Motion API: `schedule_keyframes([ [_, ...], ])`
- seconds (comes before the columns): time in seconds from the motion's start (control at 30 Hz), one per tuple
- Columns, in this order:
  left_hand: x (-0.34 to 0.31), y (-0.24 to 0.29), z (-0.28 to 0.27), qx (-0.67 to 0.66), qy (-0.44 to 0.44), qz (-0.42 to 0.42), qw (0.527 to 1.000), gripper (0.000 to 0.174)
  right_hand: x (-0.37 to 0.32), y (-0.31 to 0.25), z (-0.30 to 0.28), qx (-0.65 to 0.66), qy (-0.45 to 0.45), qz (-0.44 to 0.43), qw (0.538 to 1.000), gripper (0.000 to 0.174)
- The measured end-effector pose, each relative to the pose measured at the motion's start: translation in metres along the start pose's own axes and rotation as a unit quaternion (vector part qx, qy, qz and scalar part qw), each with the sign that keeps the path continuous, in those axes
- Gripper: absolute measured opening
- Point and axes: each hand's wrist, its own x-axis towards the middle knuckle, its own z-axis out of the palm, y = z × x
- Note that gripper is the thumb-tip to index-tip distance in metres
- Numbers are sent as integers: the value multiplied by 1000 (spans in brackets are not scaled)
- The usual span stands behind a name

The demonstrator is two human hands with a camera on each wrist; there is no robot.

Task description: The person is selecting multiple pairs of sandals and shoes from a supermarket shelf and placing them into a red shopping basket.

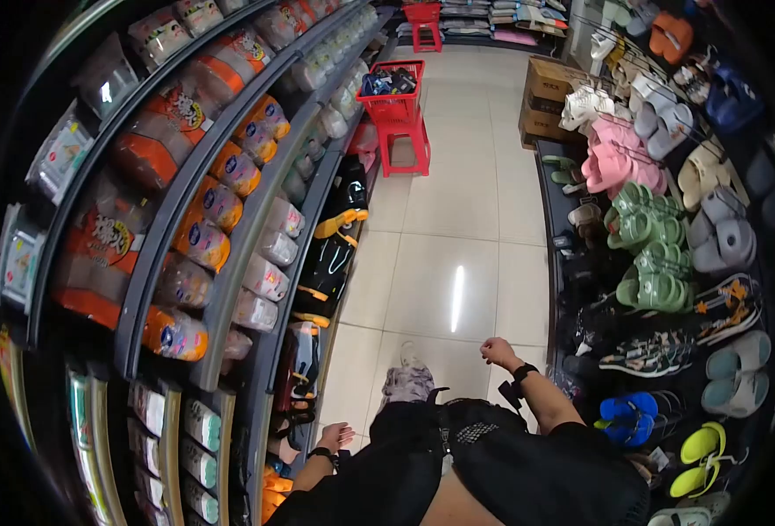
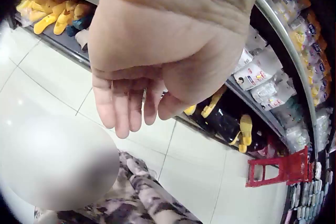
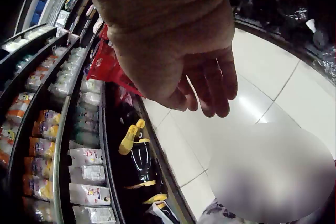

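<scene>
The left hand point(image 2: 137, 79) holds nothing: in the left wrist view its fingers point(image 2: 122, 112) hang loose and only lightly bent, pointing down at the pale tiled floor point(image 1: 449, 228). In the head view it sits at the lower centre-left, with a black wristband point(image 1: 322, 453) behind it. Just beside it is the bottom tier of the grey shelving point(image 1: 230, 254). The black-and-yellow packs point(image 1: 330, 263) stand there in a row, a little above it in the frame.

The right hand point(image 1: 498, 352) is empty too. The right wrist view shows its fingers point(image 3: 216, 85) relaxed and slightly curled over bare floor. It lies at the lower centre-right of the head view, near the foot of the footwear rack. The blue slippers point(image 1: 630, 412) are below and to its right, apart from it.

Between the hands, a patterned shoe point(image 1: 407, 381) rests on the tiles. Orange pouches point(image 1: 230, 171) and white packets point(image 1: 265, 276) fill the upper left shelves. Green slippers point(image 1: 654, 280) and pink slippers point(image 1: 615, 158) hang at the right. At the upper centre, a red basket point(image 1: 392, 92) sits on a red stool point(image 1: 403, 140), with cardboard boxes point(image 1: 549, 96) to the right.
</scene>
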Motion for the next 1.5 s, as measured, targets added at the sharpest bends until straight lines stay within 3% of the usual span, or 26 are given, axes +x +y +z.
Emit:
schedule_keyframes([
  [0.03,66,3,-33,-32,-99,-43,994,12,19,-17,-5,-36,-12,-29,999,24],
  [0.1,72,59,-16,29,22,17,999,12,55,-34,-11,-104,-27,-40,993,24],
  [0.13,106,93,-21,-7,-71,-31,997,12,74,-39,-22,-108,-32,-9,994,24],
  [0.23,143,206,5,-17,-94,-16,995,13,108,-61,-49,-76,-45,126,988,23],
  [0.27,145,251,12,-11,-163,-9,986,12,130,-46,-51,-43,-37,156,986,22],
  [0.3,96,300,64,29,-3,63,998,12,155,-33,-53,-10,-29,185,982,22],
  [0.37,119,379,97,45,-45,107,992,15,172,-71,-78,43,4,192,980,19],
  [0.4,123,414,118,100,-15,127,987,17,183,-84,-85,75,28,200,977,18],
  [0.43,167,440,114,137,-85,102,982,11,196,-97,-90,107,53,207,971,16],
  [0.57,180,550,215,178,-66,139,972,13,272,-104,-117,91,14,222,971,18],
  [0.63,169,597,268,169,-54,151,973,10,329,-73,-133,130,-6,248,960,17],
  [0.67,173,618,286,165,-68,163,970,9,357,-63,-147,12,-55,154,986,16],
  [0.73,182,656,316,171,-74,161,969,10,380,-127,-190,105,-14,261,959,13],
  [0.83,189,714,353,168,-64,145,973,12,473,-133,-250,133,-40,205,969,11],
  [0.9,191,748,377,159,-46,140,976,13,582,-79,-274,191,-68,148,968,10],
  [0.93,200,769,386,162,-33,156,974,15,610,-120,-296,-181,-41,-42,982,23],
  [0.97,215,781,396,155,-22,149,976,17,609,-193,-326,28,70,81,994,23],
  [1.03,218,807,417,149,-26,151,977,18,659,-263,-357,104,39,84,990,14],
  [1.17,245,866,455,162,-48,175,970,17,749,-392,-395,148,-6,-1,989,19],
  [1.27,259,934,491,163,-63,199,964,19,806,-477,-408,184,-44,-12,982,19],
  [1.5,299,1138,587,209,-121,279,929,24,952,-638,-430,266,-78,-57,959,14],
])
